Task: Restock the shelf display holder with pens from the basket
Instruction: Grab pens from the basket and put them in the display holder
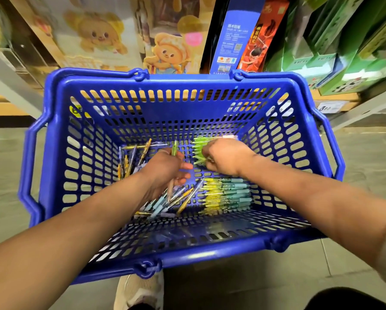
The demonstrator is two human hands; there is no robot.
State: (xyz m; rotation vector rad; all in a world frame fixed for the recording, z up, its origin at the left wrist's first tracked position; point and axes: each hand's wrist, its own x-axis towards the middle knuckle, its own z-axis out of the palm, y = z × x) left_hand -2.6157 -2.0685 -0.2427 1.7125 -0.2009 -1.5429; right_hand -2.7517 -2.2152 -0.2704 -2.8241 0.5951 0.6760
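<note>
View: looking down from a person's head into a blue basket [178, 253] standing on the floor in front of store shelves

Left hand: the left hand [165, 168] is inside the basket, fingers curled around one green pen [174, 148] that stands up past the knuckles; a second, paler pen seems to hang below the palm, though blur makes that uncertain

Right hand: the right hand [226, 156] is closed over a bundle of green pens [198, 151] at the far side of the basket floor

Pens in basket: a yellow and teal bundle [226, 195] lies flat near the right wall; loose pens [176, 201] lie scattered below the left hand; more yellow pens [131, 161] lie by the left wall

Counts: one basket, two hands, two tidy bundles, two loose scatters; single pens are too blurred and overlapped to count, but each bundle looks like roughly ten and the loose ones number well over a dozen

Shelf holder: no pen holder can be made out; only cartoon bear boxes [165, 54], a blue box [232, 43] and green boxes [335, 52] show on the shelves beyond

Progress: judged early or mid-task; pens are being gathered and none are seen going onto a shelf

Left to do: lift the gathered pens out, slot them into the holder, then come back for the many that remain
</note>
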